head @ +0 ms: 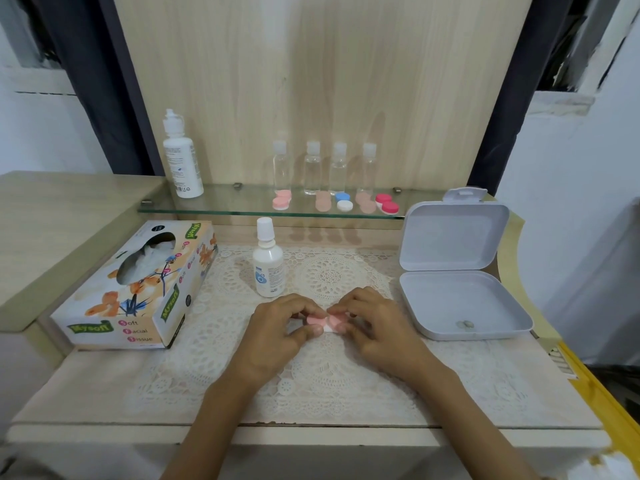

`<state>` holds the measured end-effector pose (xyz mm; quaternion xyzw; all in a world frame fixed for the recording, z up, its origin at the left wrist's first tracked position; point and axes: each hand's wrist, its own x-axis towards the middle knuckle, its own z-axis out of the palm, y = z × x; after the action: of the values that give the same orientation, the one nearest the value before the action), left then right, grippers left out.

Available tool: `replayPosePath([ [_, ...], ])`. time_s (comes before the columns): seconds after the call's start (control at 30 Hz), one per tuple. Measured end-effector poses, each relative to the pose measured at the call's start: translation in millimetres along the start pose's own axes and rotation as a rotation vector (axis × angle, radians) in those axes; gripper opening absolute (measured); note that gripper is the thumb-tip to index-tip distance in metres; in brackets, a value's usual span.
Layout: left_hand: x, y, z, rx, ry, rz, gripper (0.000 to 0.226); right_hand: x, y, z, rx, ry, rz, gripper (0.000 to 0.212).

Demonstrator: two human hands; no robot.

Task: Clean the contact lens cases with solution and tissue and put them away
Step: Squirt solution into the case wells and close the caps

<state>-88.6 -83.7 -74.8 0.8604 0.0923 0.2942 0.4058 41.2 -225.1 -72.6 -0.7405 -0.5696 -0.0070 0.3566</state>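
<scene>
Pink contact lens case (321, 320) sits low over the lace mat (329, 275) at the middle of the surface (104, 382), pinched from both ends. The left hand (277, 336) and right hand (375, 327) each curl thumb and fingers round it. A small solution bottle (267, 268) stands upright just behind the hands. The tissue box (138, 289) lies to the left and an open white box (450, 299) to the right. More cases (344, 202) rest on the glass shelf (225, 202).
</scene>
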Motion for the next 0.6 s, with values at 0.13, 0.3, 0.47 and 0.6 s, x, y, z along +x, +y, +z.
replayPosePath([
  [0.13, -0.1, -0.1, 0.1, 0.011, 0.005, 0.006, 0.024, 2.2, 0.4, 0.9, -0.015, 0.027, 0.018, 0.028],
  [0.3, 0.4, -0.4, 0.1, 0.017, 0.003, 0.01, 0.023, 1.9, 1.3, 1.3, -0.036, 0.025, 0.041, 0.029],
  [0.47, 1.1, -0.1, 0.9, 0.007, 0.006, 0.004, 0.023, -1.1, -2.5, 1.1, -0.063, -0.005, -0.018, 0.031],
  [0.6, 0.8, -0.4, 0.4, 0.019, 0.007, 0.001, 0.023, 0.8, -3.5, 1.8, -0.072, -0.016, -0.034, 0.021],
])
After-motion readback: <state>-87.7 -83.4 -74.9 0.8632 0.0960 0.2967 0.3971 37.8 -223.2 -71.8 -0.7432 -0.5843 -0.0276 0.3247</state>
